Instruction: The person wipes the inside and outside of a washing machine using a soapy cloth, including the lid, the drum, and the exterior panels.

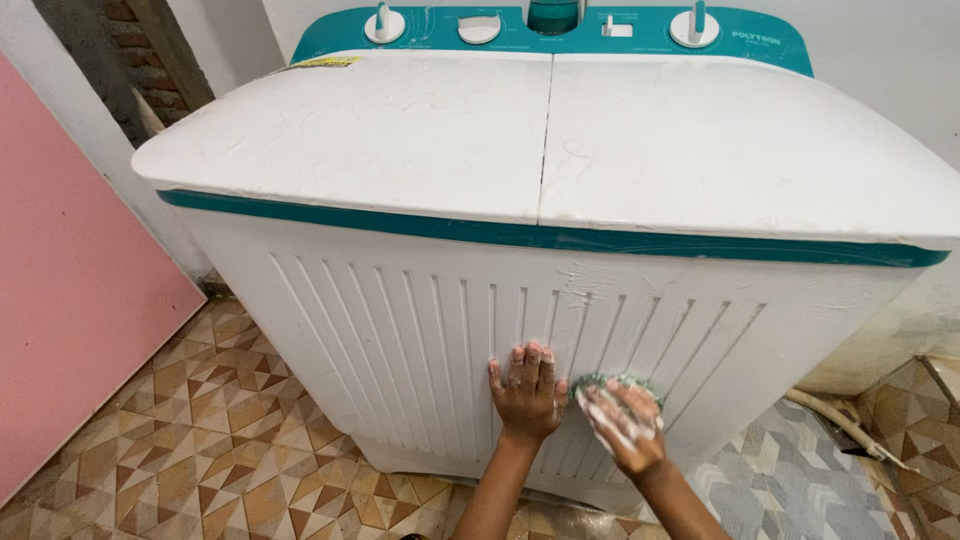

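Fig.: person crouched at front of a twin-tub washing machine (pixel 480 330), white w/ teal trim. Right hand (pixel 622 418), soapy, fingers curled shut around a green scouring pad (pixel 618 383), presses it against the ribbed front panel (pixel 400 330), low and right of centre. Pad sits directly under the fingertips, between palm and panel, so no gap to close; foam smears lie above it, approx. along the ribs. Left hand (pixel 528 388) lies flat on the same panel, fingers spread open, holding nothing, just beside the right hand, nearly touching the pad's left edge. Ribs' long axis runs near-vertical, fanning outward to the right. Right hand is the one on the pad.

Counts: 2 hands, 1 pad, 2 lids (pixel 390 130) on top, 3 knobs (pixel 384 24) on the rear control strip. Pink board (pixel 70 300) leans at left; hose (pixel 840 420) on tiled floor (pixel 230 440) at right.
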